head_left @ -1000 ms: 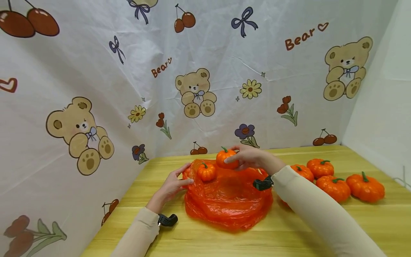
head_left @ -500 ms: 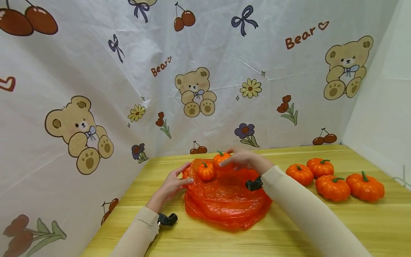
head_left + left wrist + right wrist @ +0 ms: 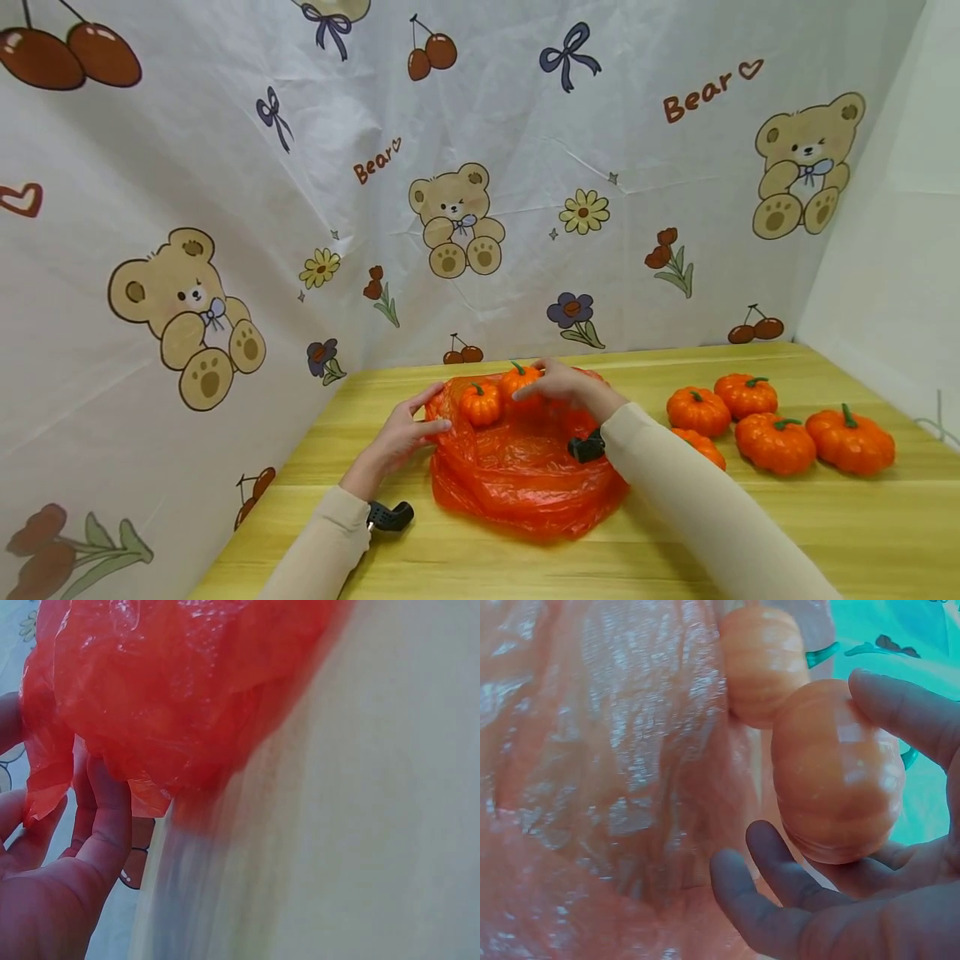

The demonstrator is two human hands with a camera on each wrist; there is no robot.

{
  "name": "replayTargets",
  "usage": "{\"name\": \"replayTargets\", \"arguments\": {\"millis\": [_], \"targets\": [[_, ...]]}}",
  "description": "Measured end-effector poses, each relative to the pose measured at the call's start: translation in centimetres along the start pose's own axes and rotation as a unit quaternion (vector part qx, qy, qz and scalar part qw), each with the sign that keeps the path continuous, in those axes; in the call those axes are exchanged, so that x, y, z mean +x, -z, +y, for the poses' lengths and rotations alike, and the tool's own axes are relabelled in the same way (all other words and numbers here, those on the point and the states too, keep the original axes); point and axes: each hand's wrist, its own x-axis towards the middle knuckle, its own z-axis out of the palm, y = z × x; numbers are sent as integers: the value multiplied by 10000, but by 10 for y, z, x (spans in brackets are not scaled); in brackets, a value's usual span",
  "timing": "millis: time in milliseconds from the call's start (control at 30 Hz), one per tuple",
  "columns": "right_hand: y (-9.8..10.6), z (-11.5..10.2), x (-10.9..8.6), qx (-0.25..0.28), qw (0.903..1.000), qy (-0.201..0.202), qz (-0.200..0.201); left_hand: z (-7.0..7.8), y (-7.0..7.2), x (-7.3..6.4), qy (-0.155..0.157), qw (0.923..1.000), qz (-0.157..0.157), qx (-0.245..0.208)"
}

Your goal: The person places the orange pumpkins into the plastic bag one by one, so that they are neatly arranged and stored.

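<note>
A red plastic bag (image 3: pixel 525 504) lies spread with its mouth up on the wooden table. My left hand (image 3: pixel 400 435) holds the bag's left rim, and thin red film passes between its fingers (image 3: pixel 109 806) in the left wrist view. Over the bag's far side, my right hand (image 3: pixel 570 388) grips a small orange toy pumpkin (image 3: pixel 516 380) with a green stem. Its thumb lies on one side and fingers on the other, as the right wrist view shows. Another small pumpkin (image 3: pixel 481 405) rests inside the bag at the left, right beside the held one.
Several more orange pumpkins (image 3: pixel 776 446) stand on the table (image 3: pixel 847 525) at the right; one pumpkin (image 3: pixel 699 447) is partly hidden by the right sleeve. A white cloth printed with bears (image 3: pixel 517 308) hangs behind and along the left.
My right hand has moved left and down with the pumpkin, bringing it next to the one in the bag. The left hand stays on the rim.
</note>
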Motion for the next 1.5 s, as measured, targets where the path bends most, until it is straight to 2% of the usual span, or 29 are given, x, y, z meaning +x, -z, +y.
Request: {"name": "replayTargets", "arguments": {"millis": [233, 467, 800, 1133, 1300, 1500], "targets": [[-5, 7, -1, 246, 9993, -257, 64, 1, -1, 1, 20, 10000, 33, -64], [-10, 12, -1, 99, 9995, -289, 83, 1, -1, -1, -10, 10000, 7, -63], [-17, 15, 1, 449, 9980, -369, 252, -3, 0, -1, -32, 10000, -65, -61], [-17, 16, 3, 521, 9972, -419, 350, -3, -1, -1, -49, 10000, 6, -53], [-15, 14, -2, 327, 9986, -366, 187, -3, -1, -2, -29, 10000, -15, -32], [-7, 5, -9, -226, 9991, -316, -141, -2, -1, -2, -7, 10000, 15, -73]]}}
